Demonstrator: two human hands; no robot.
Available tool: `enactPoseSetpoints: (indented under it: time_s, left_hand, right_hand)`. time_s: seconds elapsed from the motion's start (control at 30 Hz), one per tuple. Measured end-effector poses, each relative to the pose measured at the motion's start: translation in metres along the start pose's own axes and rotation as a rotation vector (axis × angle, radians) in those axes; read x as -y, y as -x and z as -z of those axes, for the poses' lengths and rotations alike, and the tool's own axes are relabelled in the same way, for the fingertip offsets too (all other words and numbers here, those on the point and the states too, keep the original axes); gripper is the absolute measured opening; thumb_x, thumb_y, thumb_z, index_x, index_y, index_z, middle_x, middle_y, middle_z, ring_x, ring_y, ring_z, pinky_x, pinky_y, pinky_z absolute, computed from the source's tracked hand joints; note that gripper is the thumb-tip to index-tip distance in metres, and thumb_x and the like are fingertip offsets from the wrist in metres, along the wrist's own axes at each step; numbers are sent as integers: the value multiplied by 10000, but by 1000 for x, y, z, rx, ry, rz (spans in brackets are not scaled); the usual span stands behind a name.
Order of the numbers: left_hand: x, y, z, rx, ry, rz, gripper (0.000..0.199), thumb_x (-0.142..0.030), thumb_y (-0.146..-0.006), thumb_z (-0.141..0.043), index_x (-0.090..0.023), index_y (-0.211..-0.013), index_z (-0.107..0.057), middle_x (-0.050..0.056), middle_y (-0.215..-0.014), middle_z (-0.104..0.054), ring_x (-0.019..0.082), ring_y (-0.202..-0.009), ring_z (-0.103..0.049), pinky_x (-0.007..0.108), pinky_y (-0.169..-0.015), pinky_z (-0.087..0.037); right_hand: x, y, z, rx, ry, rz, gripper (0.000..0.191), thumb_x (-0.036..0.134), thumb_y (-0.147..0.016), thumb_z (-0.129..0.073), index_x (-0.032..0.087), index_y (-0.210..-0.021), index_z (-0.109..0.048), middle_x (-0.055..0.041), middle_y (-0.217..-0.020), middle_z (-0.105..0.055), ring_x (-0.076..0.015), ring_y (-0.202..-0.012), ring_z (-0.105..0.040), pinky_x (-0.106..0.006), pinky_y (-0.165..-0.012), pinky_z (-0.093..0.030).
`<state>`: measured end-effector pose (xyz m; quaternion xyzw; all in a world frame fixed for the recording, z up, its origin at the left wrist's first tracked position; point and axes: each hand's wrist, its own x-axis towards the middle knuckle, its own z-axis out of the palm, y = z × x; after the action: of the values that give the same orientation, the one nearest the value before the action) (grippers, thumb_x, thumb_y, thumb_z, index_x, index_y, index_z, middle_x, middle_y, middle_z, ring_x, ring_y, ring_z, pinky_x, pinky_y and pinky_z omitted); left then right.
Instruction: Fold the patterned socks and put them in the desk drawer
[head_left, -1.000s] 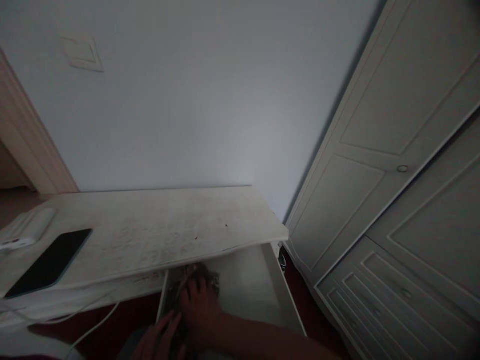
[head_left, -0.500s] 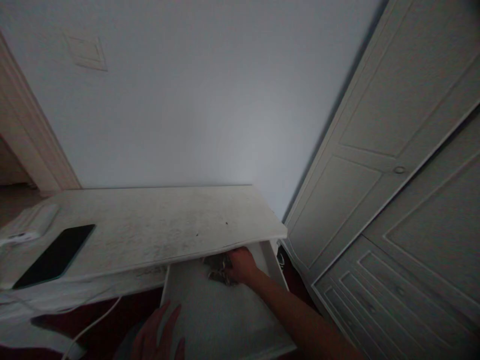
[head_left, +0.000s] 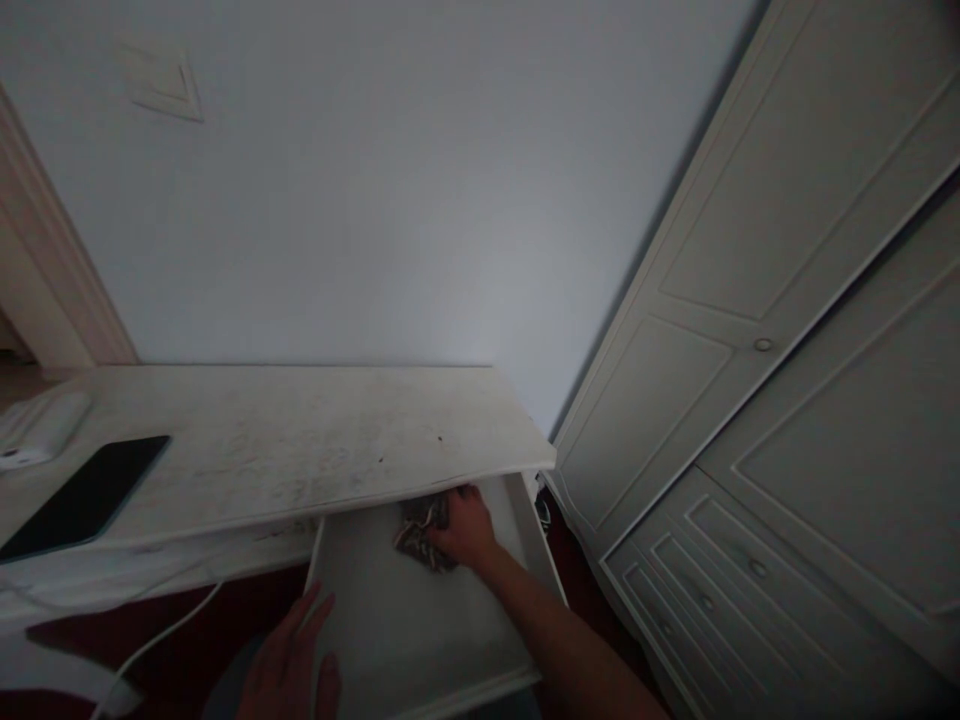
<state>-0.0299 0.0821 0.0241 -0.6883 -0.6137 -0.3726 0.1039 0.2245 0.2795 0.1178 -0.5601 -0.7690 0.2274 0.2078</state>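
My right hand (head_left: 465,528) reaches into the pulled-out white drawer (head_left: 390,640) under the desk. Its fingers are closed on a crumpled dark patterned cloth (head_left: 421,535), which lies against the drawer bottom near the back. The hand covers part of the cloth. At the drawer's left side my left hand (head_left: 292,650) hovers with its fingers apart and nothing in them. Whether it touches the drawer's side wall, I cannot tell.
The white desk top (head_left: 300,420) bears dark smudges. A black tablet or phone (head_left: 86,495) and a white object (head_left: 41,430) lie at its left. A white cable (head_left: 165,635) hangs below. The wardrobe (head_left: 690,360) stands close at the right.
The view has shifted slightly, so the desk and wardrobe appear a little further left. My right hand stays on the cloth in the drawer, and more of the cloth shows.
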Motion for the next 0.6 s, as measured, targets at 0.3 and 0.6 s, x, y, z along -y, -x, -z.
enactPoseSetpoints:
  time_s: [0.3,0.6]
  left_hand:
    - [-32,-12,15,34,37,196,652,-392,-1025,-438,-365,-1665,-315,75,-1704,-448,307,-1483,-547,551,-1146,-568]
    - [-46,-26,29,-18,243,387,614,-492,-1037,-436,-322,-1623,-371,85,-1701,-441,305,-1509,-515,539,-1208,-502]
  right_hand:
    - [98,-22,-89,101,-552,12,537,353,-808,-745,203,-1321,-696,-102,-1307,-763,-305,-1202,-717,-425,-994,-575]
    - [88,32,-77,505,-697,195,575,406,-608,-930,236,-1133,-769,-18,-1031,-798,-297,-1001,-756,-387,-877,-594]
